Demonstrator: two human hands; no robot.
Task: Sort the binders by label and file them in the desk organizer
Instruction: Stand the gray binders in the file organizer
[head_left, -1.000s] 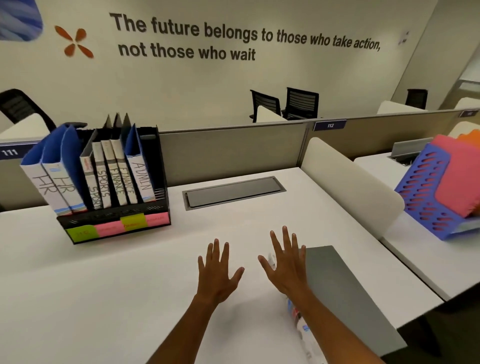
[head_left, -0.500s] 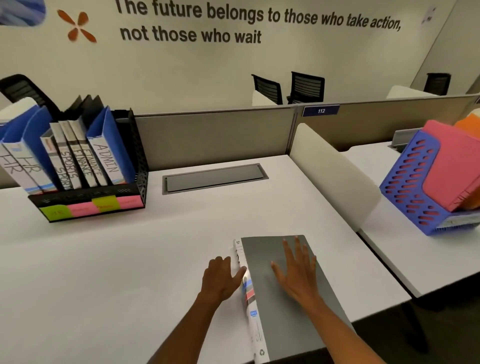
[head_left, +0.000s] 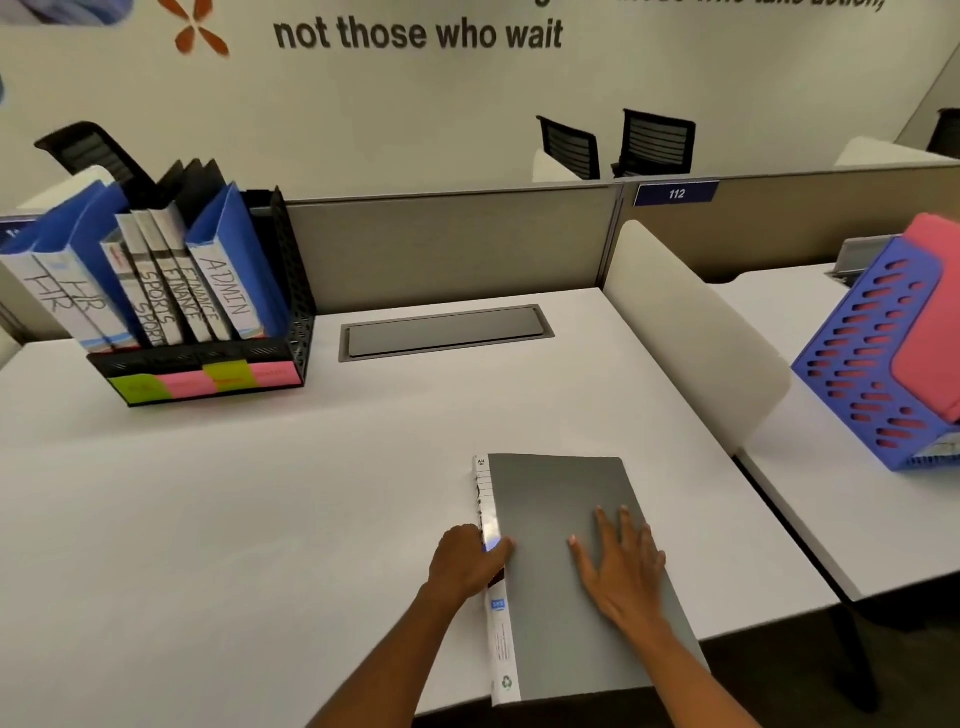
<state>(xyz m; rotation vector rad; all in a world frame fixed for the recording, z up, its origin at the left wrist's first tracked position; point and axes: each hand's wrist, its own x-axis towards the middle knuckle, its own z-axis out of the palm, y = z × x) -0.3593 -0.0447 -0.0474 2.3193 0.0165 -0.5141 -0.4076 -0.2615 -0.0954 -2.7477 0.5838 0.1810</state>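
Grey and flat, the binder (head_left: 566, 561) lies on the near right part of the white table (head_left: 249, 499), its near end reaching out to the table's front edge. Half a second ago it lay in much the same place, and a second ago both hands hovered spread above the table with only part of the grey cover showing beside them. Since then the left hand (head_left: 467, 561) has closed round the white spine, its fingers curled at the spine's edge, thumb on the cover, while the right hand (head_left: 618, 566) presses flat and open on the cover, fingers spread. I judge that the last loose binder is now secured and about to be lifted, though its label is not yet legible: glare and the left hand cover that part of the spine.

Its long axis runs away from the person, tilted slightly so that the far end leans left. The spine faces left, toward the black desk organizer (head_left: 291, 332), which stands well apart at the far left of the table. There the filed binders (head_left: 156, 280) read HR, SPORTS, FINANCE and ADMIN above coloured sticky tabs (head_left: 208, 382). To file this one, it must be stood on edge, spine outward.
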